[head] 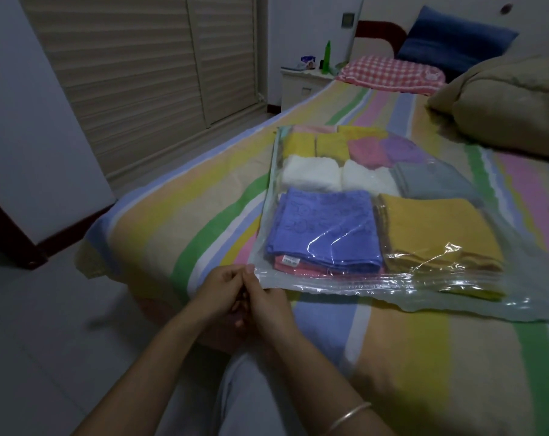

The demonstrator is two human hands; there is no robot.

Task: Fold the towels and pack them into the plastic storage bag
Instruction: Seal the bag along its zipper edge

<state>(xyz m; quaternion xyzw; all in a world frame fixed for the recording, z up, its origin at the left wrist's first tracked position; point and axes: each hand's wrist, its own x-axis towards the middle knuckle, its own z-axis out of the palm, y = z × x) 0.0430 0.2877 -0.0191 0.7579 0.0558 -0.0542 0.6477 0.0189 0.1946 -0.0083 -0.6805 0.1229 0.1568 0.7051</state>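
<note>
- The bed fills the middle of the dim room, covered in a sheet of pastel stripes: green, yellow, pink, blue and tan.
- At its head lie a red-checked pillow, a blue pillow propped behind it, and a bundled beige quilt to the right.
- A white bedside cabinet stands beside the head of the bed, with a green bottle on top.
- Slatted sliding doors take up the left wall above a pale tiled floor.
- The plastic storage bag lies flat on the bed, with its zip strip along the near edge.
- The folded towels are inside it in rows:
  - nearest, a blue towel lies over a pink one, with a mustard towel just beside it;
  - behind them are white towels and a grey towel;
  - at the far end are yellow, pink and purple ones.
- The right hand pinches the near left corner of the bag, with its thumb on top of the plastic.
- The left hand sits against the right, its fingers curled at the same corner; whether it grips the plastic cannot be told.
- Both forearms reach up from the bottom of the view and meet at that corner, just past the bed's edge.
- A thin bangle circles the right wrist.
</note>
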